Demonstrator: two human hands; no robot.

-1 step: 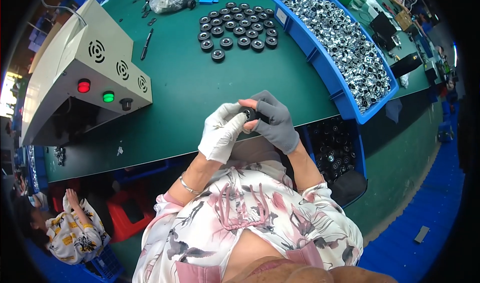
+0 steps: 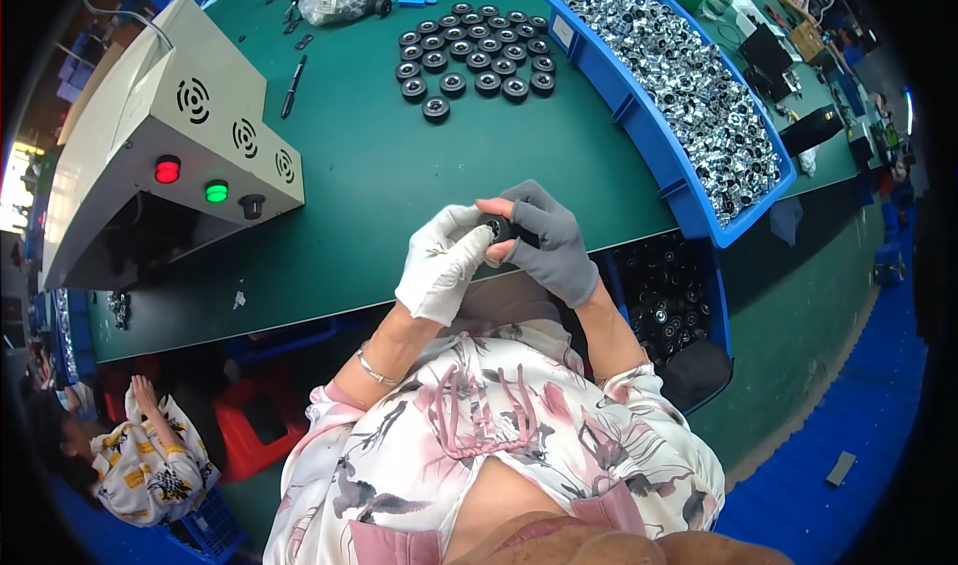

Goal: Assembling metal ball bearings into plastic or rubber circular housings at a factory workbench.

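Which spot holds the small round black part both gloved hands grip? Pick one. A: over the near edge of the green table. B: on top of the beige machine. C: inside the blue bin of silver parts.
A: the left hand and right hand pinch the black part over the near edge of the green table.

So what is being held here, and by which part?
A small round black part, pinched between both hands at the table's near edge: the white-gloved left hand grips its left side, the grey-gloved right hand its right and top, bare fingertips over the rim.
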